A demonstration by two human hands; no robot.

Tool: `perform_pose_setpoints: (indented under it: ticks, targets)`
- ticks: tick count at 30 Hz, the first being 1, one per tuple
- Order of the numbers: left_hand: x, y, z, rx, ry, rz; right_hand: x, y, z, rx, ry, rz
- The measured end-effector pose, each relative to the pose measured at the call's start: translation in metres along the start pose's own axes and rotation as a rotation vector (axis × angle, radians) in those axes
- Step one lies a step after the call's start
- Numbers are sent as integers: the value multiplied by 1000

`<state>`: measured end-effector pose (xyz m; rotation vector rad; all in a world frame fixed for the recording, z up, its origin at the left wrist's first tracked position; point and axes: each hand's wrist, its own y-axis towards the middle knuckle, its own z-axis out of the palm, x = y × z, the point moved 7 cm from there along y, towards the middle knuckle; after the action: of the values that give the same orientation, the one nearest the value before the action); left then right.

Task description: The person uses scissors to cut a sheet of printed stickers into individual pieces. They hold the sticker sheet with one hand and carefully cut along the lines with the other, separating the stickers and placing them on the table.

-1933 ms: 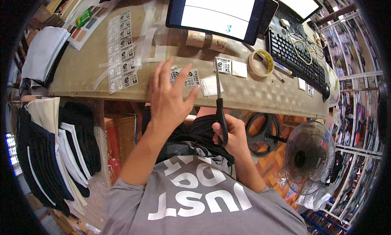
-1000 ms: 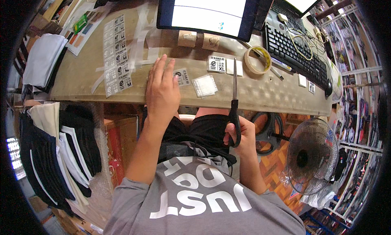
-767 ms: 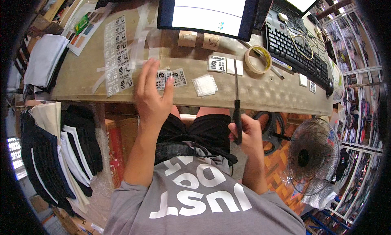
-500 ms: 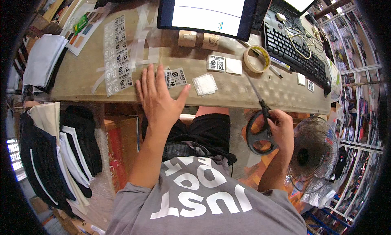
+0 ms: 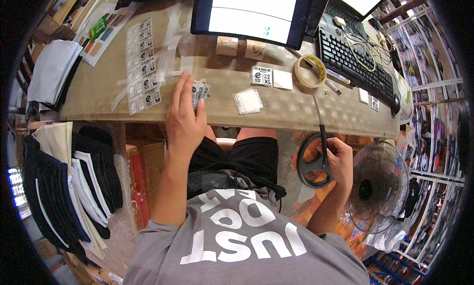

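My left hand (image 5: 185, 119) rests on the front edge of the wooden table (image 5: 306, 109), with its fingers on a small stack of cut labels (image 5: 200, 90). To its left lies a long sheet of printed labels (image 5: 143, 62). My right hand (image 5: 339, 159) is below the table's edge at the right and grips the black handles of a pair of scissors (image 5: 320, 122), whose closed blades point up toward the table. A pile of small white squares (image 5: 248, 101) lies between the two hands.
A tablet screen (image 5: 254, 16) stands at the back, with a black keyboard (image 5: 353, 62) to its right. A roll of tape (image 5: 309, 71) and a printed tag (image 5: 260, 76) lie mid-table. A fan (image 5: 377, 186) stands on the floor at right; folded garments (image 5: 64, 181) hang left.
My right hand has carried the scissors from the table's middle down and to the right, below the edge. My left hand has stayed on the cut labels, shifting slightly.
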<state>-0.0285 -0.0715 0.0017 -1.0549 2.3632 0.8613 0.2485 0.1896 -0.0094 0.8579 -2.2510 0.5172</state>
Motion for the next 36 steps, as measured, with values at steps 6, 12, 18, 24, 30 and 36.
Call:
perform_pose_setpoints:
  ticks: [6, 12, 18, 24, 30, 36]
  targets:
    - [-1, 0, -7, -59, -46, 19, -3, 2, 0, -25, 51, -15]
    - [-11, 10, -8, -206, 250, -35, 8, -1, 2, 16, 19, -27]
    - [-3, 18, -1, -230, 173, -71, 15, -4, 1, 20, 10, 17]
    - [-6, 24, -17, -198, 8, -111, 6, -4, 4, 5, 31, -35]
    - [0, 23, -42, 245, 22, 236, 0, -2, 6, 5, 60, -20]
    - [10, 31, -29, 421, 23, 170, 3, -1, 11, 21, 100, -4]
